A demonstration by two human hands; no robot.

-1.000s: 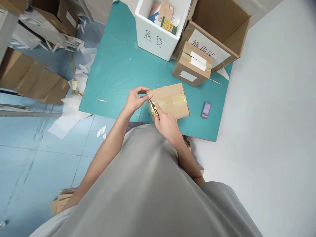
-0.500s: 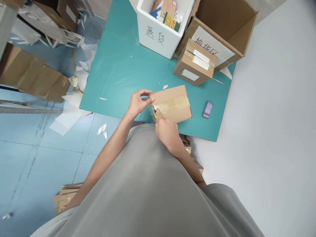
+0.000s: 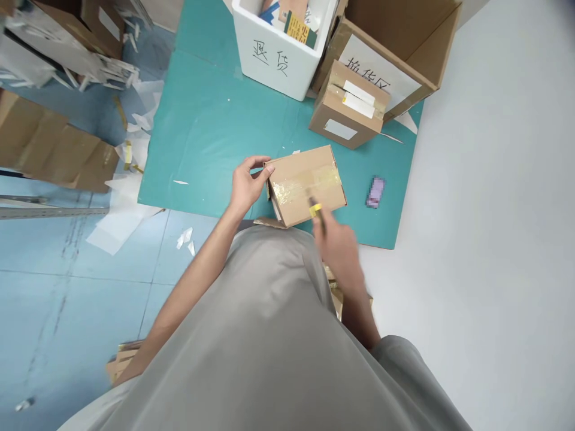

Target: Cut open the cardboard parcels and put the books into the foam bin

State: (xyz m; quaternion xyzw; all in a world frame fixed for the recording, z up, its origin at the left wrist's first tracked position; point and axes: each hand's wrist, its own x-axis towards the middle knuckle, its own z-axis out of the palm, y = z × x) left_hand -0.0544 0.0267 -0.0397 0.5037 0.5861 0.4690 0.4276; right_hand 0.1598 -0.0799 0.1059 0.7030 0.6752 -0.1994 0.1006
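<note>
A small brown cardboard box point(image 3: 299, 194) with clear tape across its top lies near the front edge of the green table. One flap stands out at its lower left end. My left hand point(image 3: 246, 187) grips the box's upper left corner between thumb and fingers. Over the box's lower right side, my right hand point(image 3: 338, 244) is closed around a black and yellow cutter point(image 3: 317, 211), slightly blurred, its tip pointing up and left. Whether the tip touches the box is unclear.
Behind stand a white bin point(image 3: 278, 60) with items inside, a large open carton point(image 3: 395, 66) and a taped carton point(image 3: 345, 123). A pixelated purple object point(image 3: 375, 192) lies on the green table point(image 3: 202, 131) to the right. Paper scraps litter the floor at left.
My right hand has moved right and back from the box's left end with the cutter. The flap at that end now stands out. The view has shifted slightly.
</note>
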